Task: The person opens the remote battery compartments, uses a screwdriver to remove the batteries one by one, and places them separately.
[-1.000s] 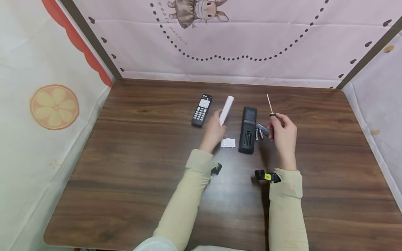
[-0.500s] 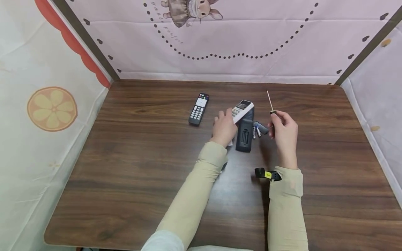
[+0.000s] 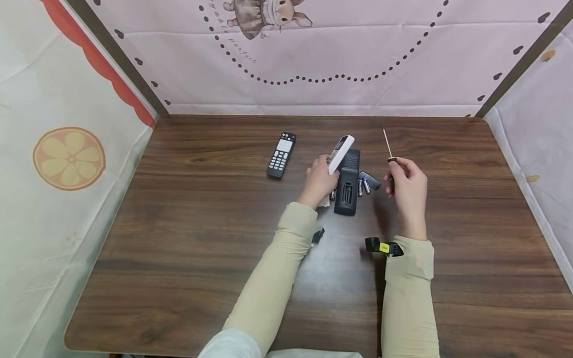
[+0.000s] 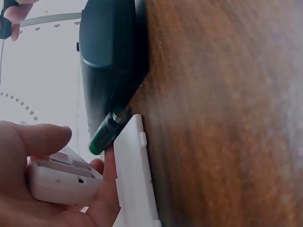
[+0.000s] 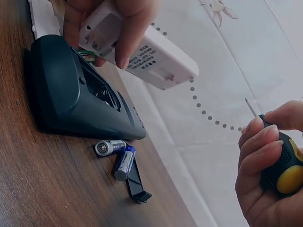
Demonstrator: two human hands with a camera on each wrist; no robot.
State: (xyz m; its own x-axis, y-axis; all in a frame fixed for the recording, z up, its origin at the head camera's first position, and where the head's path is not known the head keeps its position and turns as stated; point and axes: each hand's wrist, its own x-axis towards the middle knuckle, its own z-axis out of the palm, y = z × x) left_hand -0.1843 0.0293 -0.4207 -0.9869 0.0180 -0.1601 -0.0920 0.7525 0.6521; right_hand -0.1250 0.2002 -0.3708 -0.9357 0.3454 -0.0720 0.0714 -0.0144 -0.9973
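Observation:
My left hand (image 3: 319, 183) grips a white remote control (image 3: 341, 151), tilted on its side above the table, its open battery compartment (image 5: 91, 40) facing down in the right wrist view. Under that hand, a green battery (image 4: 105, 132) lies between the white battery cover (image 4: 135, 170) and a black remote (image 3: 346, 191). The black remote rests face down with its battery bay uncovered. My right hand (image 3: 408, 191) holds a screwdriver (image 5: 279, 161) by its black and yellow handle, the thin shaft (image 3: 387, 143) pointing up and away, clear of the remotes.
Two blue and silver batteries (image 5: 124, 163) lie by a black battery cover (image 5: 136, 187), just right of the black remote. Another black remote (image 3: 281, 155) lies face up to the left. A patterned cloth wall (image 3: 340, 54) rises behind the wooden table (image 3: 201, 223).
My left hand has carried the white remote right, beside the black one, turning it over and then tilting it up. Battery ends now show beneath that hand. The right hand has barely moved.

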